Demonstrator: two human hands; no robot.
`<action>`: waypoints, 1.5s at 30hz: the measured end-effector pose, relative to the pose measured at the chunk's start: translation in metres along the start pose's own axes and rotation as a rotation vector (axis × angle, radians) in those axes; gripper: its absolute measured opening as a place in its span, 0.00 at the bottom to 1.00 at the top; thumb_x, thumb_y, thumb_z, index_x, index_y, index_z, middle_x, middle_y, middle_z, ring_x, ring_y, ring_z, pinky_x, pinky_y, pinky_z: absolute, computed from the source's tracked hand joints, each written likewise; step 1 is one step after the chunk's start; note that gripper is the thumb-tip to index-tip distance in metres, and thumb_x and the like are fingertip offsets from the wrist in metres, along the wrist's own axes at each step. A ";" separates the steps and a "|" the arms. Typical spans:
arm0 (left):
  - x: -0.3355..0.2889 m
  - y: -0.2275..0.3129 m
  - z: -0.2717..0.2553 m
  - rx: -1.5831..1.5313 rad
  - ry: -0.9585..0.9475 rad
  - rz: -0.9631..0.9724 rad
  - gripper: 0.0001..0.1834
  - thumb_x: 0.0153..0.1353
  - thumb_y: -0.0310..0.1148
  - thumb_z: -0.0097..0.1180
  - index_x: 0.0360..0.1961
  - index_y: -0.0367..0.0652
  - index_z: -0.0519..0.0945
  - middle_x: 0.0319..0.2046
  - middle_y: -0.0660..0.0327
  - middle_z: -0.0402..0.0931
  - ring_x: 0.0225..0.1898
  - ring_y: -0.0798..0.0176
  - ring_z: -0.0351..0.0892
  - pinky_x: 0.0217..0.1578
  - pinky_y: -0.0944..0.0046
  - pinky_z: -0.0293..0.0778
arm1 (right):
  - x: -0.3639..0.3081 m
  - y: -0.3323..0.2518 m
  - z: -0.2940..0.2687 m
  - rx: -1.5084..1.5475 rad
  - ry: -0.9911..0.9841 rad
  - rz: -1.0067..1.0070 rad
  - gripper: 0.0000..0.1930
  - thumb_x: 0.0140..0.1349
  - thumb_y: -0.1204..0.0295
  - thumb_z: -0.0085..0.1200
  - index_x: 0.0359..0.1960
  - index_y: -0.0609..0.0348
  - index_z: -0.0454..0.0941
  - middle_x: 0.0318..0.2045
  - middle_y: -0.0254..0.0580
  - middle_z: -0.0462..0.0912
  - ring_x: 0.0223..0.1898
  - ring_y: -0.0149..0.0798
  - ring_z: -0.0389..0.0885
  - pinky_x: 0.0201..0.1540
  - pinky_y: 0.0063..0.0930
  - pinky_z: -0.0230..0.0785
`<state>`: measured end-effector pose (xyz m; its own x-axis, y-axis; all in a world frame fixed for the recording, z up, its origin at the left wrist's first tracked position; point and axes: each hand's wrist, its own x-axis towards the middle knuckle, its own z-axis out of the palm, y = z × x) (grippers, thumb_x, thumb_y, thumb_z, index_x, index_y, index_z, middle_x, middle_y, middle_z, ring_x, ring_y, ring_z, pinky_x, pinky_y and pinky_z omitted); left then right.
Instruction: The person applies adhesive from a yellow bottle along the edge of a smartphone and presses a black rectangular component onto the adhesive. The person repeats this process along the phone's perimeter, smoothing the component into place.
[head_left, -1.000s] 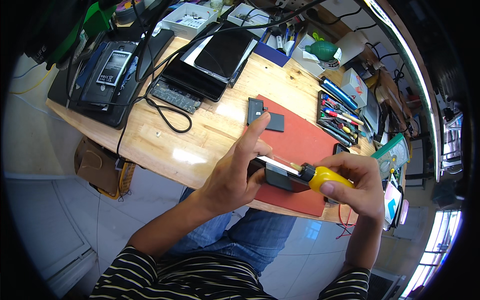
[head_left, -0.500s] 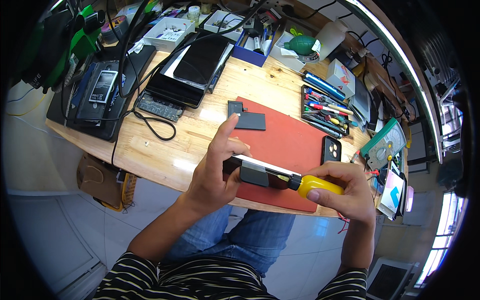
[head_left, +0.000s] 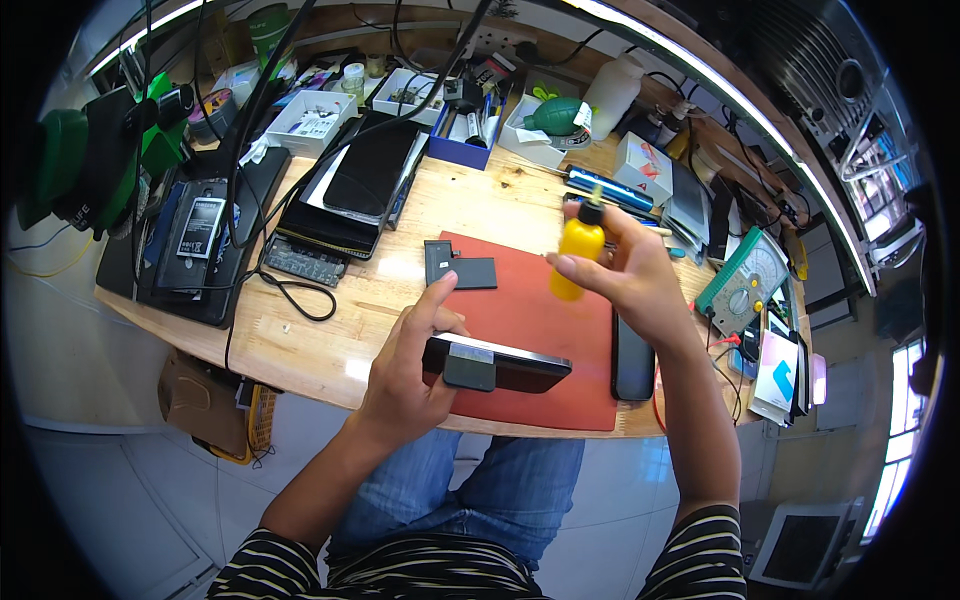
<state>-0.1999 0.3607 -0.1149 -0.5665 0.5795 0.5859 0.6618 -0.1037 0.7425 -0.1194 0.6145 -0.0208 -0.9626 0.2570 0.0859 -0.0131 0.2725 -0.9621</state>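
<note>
My left hand (head_left: 405,375) grips a smartphone (head_left: 530,374) edge-on above the front of a red mat (head_left: 530,320). A small dark clip-like piece (head_left: 470,370) sits over the phone's near edge, beside my thumb. In my right hand (head_left: 640,270) is a yellow squeeze bottle (head_left: 580,245) with a black collar and a thin nozzle. It stands nearly upright, nozzle up and slightly blurred, apart from the phone. On the mat behind the phone lies an L-shaped black phone battery (head_left: 470,273). A black phone case (head_left: 632,360) rests at the mat's right edge, below my right wrist.
A stack of dark devices (head_left: 365,175) and an opened phone with its battery exposed (head_left: 203,228) lie to the left. Small boxes (head_left: 310,120) line the back. A green multimeter (head_left: 745,280) stands at right. Black cables (head_left: 300,290) loop across the table's left side.
My right hand has lifted the yellow bottle away from the phone and turned it from lying sideways to nozzle up. The phone stays in my left hand. The head view has shifted.
</note>
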 end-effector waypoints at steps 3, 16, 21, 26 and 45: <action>0.004 0.005 -0.001 0.088 -0.007 0.009 0.37 0.58 0.18 0.65 0.71 0.34 0.69 0.40 0.55 0.81 0.44 0.58 0.85 0.50 0.61 0.81 | 0.057 0.035 0.019 -0.226 0.167 -0.063 0.24 0.61 0.67 0.74 0.52 0.68 0.77 0.44 0.52 0.87 0.51 0.46 0.88 0.54 0.39 0.78; 0.019 0.011 -0.006 0.129 -0.151 -0.052 0.38 0.47 0.27 0.81 0.62 0.40 0.78 0.48 0.53 0.79 0.47 0.50 0.80 0.49 0.55 0.78 | -0.010 0.017 0.028 -0.501 0.385 -0.306 0.28 0.60 0.64 0.73 0.58 0.66 0.79 0.51 0.56 0.86 0.53 0.52 0.87 0.57 0.42 0.78; 0.013 0.010 -0.004 0.112 -0.136 -0.130 0.48 0.48 0.26 0.79 0.71 0.42 0.67 0.45 0.52 0.77 0.50 0.47 0.79 0.53 0.51 0.76 | -0.064 -0.005 0.081 -0.702 0.054 -0.575 0.29 0.56 0.62 0.74 0.56 0.61 0.80 0.51 0.48 0.83 0.54 0.52 0.83 0.55 0.45 0.75; 0.007 0.005 -0.007 0.010 -0.129 -0.128 0.57 0.47 0.20 0.75 0.78 0.41 0.57 0.47 0.52 0.75 0.52 0.49 0.79 0.56 0.54 0.75 | -0.055 0.006 0.099 -0.875 0.120 -0.711 0.20 0.56 0.71 0.66 0.51 0.62 0.82 0.46 0.43 0.84 0.49 0.44 0.85 0.50 0.39 0.73; -0.010 0.010 -0.001 -0.323 -0.013 -0.468 0.16 0.69 0.24 0.63 0.55 0.38 0.73 0.44 0.58 0.82 0.47 0.71 0.83 0.50 0.68 0.79 | -0.058 0.009 0.104 -0.867 0.145 -0.773 0.18 0.49 0.82 0.69 0.44 0.67 0.88 0.42 0.52 0.91 0.46 0.52 0.92 0.46 0.38 0.81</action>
<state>-0.1880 0.3532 -0.1135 -0.7559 0.6328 0.1680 0.1570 -0.0739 0.9848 -0.0919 0.5057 -0.0612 -0.7387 -0.1660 0.6533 -0.3386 0.9294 -0.1467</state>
